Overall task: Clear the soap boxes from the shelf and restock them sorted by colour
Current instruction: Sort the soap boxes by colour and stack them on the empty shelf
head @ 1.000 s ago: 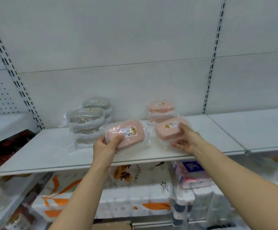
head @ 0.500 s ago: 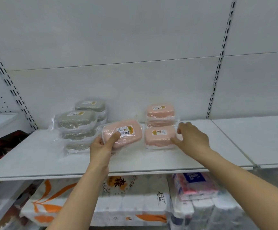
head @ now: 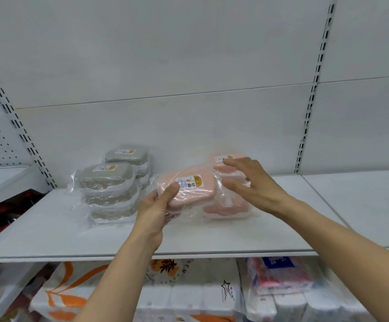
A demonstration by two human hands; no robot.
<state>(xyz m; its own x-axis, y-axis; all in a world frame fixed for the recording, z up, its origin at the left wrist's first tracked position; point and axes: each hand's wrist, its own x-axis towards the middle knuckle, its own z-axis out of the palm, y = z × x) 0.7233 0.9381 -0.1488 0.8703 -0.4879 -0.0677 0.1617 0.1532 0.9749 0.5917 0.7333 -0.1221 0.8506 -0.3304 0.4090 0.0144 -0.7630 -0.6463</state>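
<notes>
Head view: left hand [head: 152,211] clamped on pink box [head: 186,189], raised off shelf [head: 49,231] for stacking on pink pile [head: 227,205] right; right hand [head: 254,182] fingers apart, steadying pile; grey boxes [head: 106,180] grouped left

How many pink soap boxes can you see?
3: one wrapped pink soap box in the left hand, one on the white shelf below the right hand, one stacked behind it. More may hide behind that hand.
</notes>
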